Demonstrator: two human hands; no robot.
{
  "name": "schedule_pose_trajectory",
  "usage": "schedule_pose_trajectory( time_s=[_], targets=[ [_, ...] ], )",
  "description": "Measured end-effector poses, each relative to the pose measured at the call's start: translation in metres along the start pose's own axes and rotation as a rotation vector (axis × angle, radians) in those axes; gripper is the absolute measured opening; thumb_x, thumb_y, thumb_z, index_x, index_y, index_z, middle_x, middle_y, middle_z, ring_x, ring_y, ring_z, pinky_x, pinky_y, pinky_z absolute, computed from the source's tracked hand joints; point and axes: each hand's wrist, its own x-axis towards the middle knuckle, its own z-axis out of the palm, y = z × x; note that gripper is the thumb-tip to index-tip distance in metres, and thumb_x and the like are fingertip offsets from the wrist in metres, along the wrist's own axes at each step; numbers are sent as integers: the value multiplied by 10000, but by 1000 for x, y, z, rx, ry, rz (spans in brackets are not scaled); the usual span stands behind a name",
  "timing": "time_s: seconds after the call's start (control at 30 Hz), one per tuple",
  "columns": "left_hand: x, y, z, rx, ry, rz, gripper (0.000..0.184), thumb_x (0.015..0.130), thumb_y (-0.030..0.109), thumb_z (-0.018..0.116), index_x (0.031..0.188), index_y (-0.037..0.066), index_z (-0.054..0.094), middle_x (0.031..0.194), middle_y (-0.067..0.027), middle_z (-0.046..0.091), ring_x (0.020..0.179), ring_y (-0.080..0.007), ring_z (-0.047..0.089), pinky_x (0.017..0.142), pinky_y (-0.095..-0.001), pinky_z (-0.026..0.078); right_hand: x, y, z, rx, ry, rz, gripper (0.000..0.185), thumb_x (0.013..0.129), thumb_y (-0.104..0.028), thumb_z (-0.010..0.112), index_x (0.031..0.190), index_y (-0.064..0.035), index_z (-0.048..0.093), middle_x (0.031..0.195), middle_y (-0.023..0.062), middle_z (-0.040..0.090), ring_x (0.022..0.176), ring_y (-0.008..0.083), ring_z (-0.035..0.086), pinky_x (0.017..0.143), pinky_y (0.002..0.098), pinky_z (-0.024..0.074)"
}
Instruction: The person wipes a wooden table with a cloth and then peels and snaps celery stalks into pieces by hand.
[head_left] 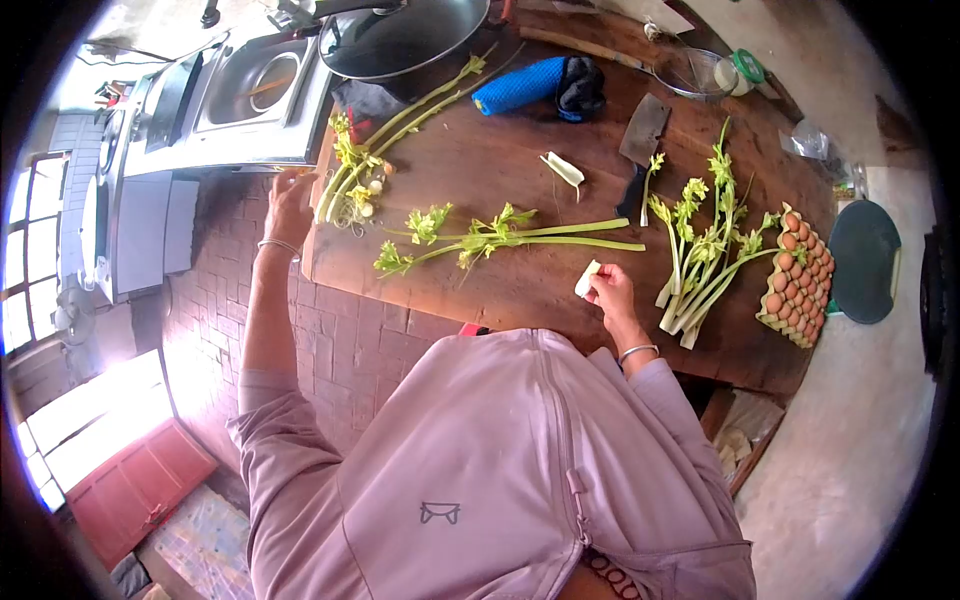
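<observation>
My right hand [614,292] is closed on a small pale white piece [587,279] at the front edge of the wooden table [450,290]. Just beyond it, long green celery stalks [570,232] with leaves lie across the table. A bunch of celery [700,270] rests to the right of this hand. My left hand [290,205] is at the table's left edge, below the sink counter; its fingers are too unclear to read. Close to it on the table are more leafy stalks [345,185] with roots and small bulbs.
A cleaver [645,130] and a pale curved piece [563,172] lie mid-table. An egg tray [797,280] stands at the right edge. Farther back are a black wok [400,45], a blue-sleeved object [520,87] and a strainer [690,72]. The sink [255,85] is at back left.
</observation>
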Motion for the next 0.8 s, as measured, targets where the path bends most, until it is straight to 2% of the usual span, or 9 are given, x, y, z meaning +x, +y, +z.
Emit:
schedule_pose_trajectory(
  time_s=[0.03, 0.07, 0.13, 0.27, 0.37, 0.4, 0.47, 0.6, 0.8],
  targets=[
    [2, -4, 0, -43, 104, 104, 187, 727, 168, 515, 902, 166, 580, 1050, -91, 516, 794, -320, 564, 745, -403, 422, 0, 0, -1, 1, 2, 1, 161, 750, -43, 547, 907, -40, 512, 813, 38, 567, 684, 112, 563, 525, 243, 490],
    [4, 25, -18, 23, 107, -133, 124, 716, 185, 583, 777, 81, 553, 763, -118, 538, 686, -292, 553, 633, -392, 439, -2, -3, 0, -3, 4, 22, 161, 747, -39, 547, 905, -34, 514, 812, 43, 570, 691, 115, 569, 523, 239, 490],
    [5, 38, -32, 143, 193, -294, 228, 783, 293, 542, 739, 70, 516, 647, -162, 497, 596, -341, 489, 541, -386, 406, -3, -2, 0, -30, -10, 16, 181, 753, -66, 559, 924, -44, 506, 817, 59, 568, 686, 147, 574, 540, 269, 493],
    [-12, 49, -13, -117, 88, -228, 268, 774, 117, 536, 1040, 87, 528, 555, -87, 393, 490, -145, 374, 478, -298, 365, 9, 15, -2, -29, 48, -95, 165, 742, -35, 543, 901, -1, 515, 803, 97, 567, 675, 172, 583, 527, 275, 505],
    [-47, 54, 31, -237, -96, -3, 241, 791, 91, 502, 1022, 48, 559, 604, -95, 486, 528, -158, 454, 497, -304, 391, 16, 14, 2, 117, 50, -48, 184, 766, -23, 542, 939, 13, 494, 814, 99, 569, 679, 160, 586, 503, 247, 492],
    [-58, 78, 38, -295, -24, 96, 152, 781, 81, 482, 899, 34, 565, 710, -161, 558, 620, -279, 554, 551, -353, 425, 22, 20, 1, 134, 50, -64, 212, 786, -37, 542, 983, 9, 478, 842, 94, 572, 734, 157, 585, 551, 245, 497],
    [-81, 111, 42, -326, -256, -32, 186, 784, 63, 475, 939, 34, 574, 762, -155, 568, 661, -263, 566, 585, -335, 441, 17, 21, 0, 70, 152, -216, 273, 774, -46, 562, 1029, -4, 474, 868, 90, 577, 791, 165, 580, 609, 261, 493],
    [-125, 142, 70, -461, -374, -23, 184, 795, 86, 484, 940, 20, 575, 774, -142, 575, 671, -225, 571, 577, -318, 448, -5, 28, -43, -335, 304, -524, 291, 738, -63, 592, 1012, -16, 506, 861, 97, 583, 780, 179, 580, 649, 292, 486],
    [-162, 198, 63, -452, -553, -40, 192, 778, 103, 501, 946, 26, 556, 781, -146, 584, 670, -250, 581, 612, -331, 456, -39, 54, -184, -608, 948, -597, 188, 711, -98, 609, 867, -40, 523, 750, 101, 533, 700, 231, 531, 668, 330, 442]
  ],
)
